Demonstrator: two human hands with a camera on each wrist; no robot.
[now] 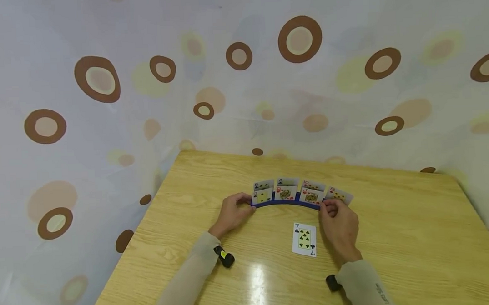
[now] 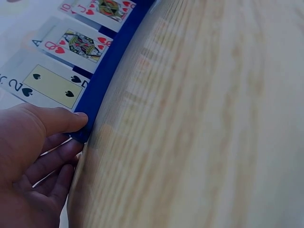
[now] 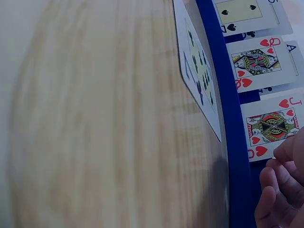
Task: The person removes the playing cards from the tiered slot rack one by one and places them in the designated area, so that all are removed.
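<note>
Woodgrain table (image 1: 408, 236) ran wide lower rt, L hand (image 1: 232, 213) pinched end of curved blue card holder (image 1: 286, 202), R hand (image 1: 340, 225) pinched jack of hearts (image 1: 311, 197), 7 of clubs (image 1: 304, 239) flat nearby

2, 7, J, Q on cards (image 1: 286, 193)

From the head we look forward, down over the surface (image 1: 411, 218); from both wrists, much nearer, we share the blue card holder (image 2: 100, 85).
</note>
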